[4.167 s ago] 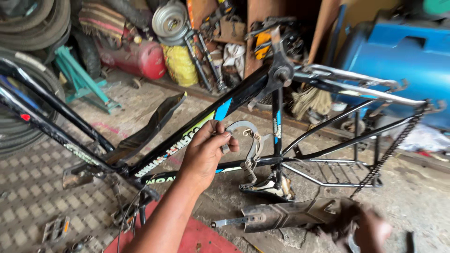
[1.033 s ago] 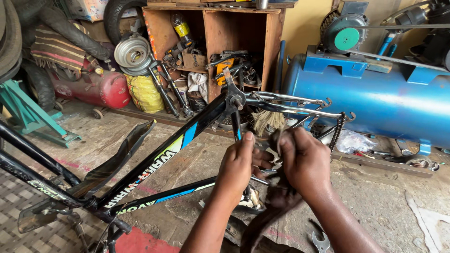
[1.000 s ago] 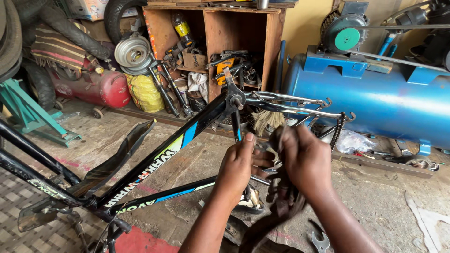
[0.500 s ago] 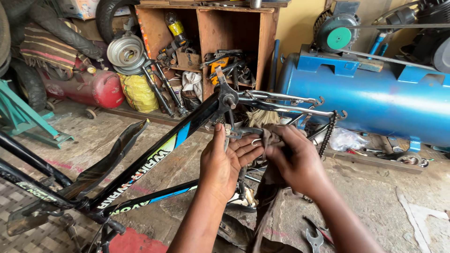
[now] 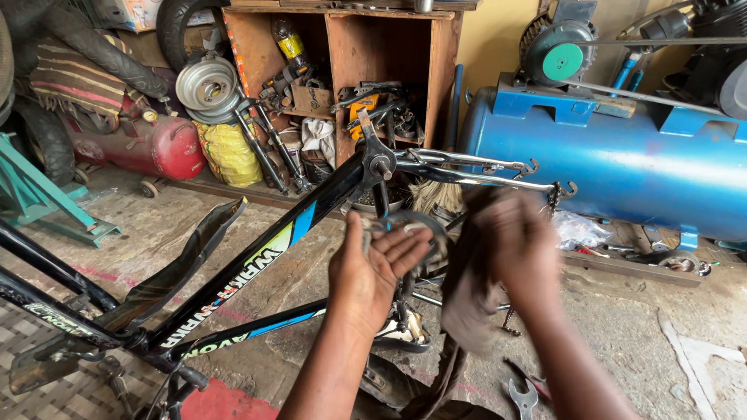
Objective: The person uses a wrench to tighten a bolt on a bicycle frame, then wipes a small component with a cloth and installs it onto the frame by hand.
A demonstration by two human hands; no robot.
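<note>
A black bicycle frame (image 5: 257,260) with blue and white markings lies across the floor, wheels off. My left hand (image 5: 372,272) is raised in front of its seat tube, fingers spread, with a curved silver metal part (image 5: 416,225) against the fingertips. My right hand (image 5: 515,249) is blurred with motion just to the right and grips a dirty brown rag (image 5: 467,303) that hangs down. The frame's rear stays (image 5: 467,167) and a loose chain (image 5: 556,194) run behind both hands.
A big blue compressor tank (image 5: 622,171) lies at the right. A wooden shelf box (image 5: 342,70) full of tools stands behind, with a red tank (image 5: 148,148), yellow sack (image 5: 229,152) and tyres at left. A spanner (image 5: 523,398) lies on the concrete floor.
My hands have come apart slightly; my right hand with the rag swings quickly and blurs, and my left fingers have opened around the silver part. The view shifted a little.
</note>
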